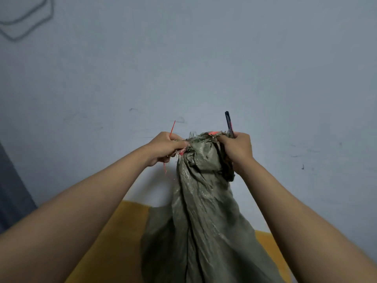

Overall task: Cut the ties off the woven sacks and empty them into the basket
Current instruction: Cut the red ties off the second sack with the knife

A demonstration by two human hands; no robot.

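Sack (195,211) mouth gripped by left hand (165,148); right hand (236,149) holds cutter (228,123).

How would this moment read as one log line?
left hand: grips red tie | right hand: grips sack neck, holds cutter | basket: unseen

A grey-green woven sack (195,211) is held up by its bunched neck — the left hand (166,147) grips red tie (172,127) strands, the right hand (236,149) grips the sack and a dark, narrow tool (228,122). A yellow surface (114,242) is seen below.
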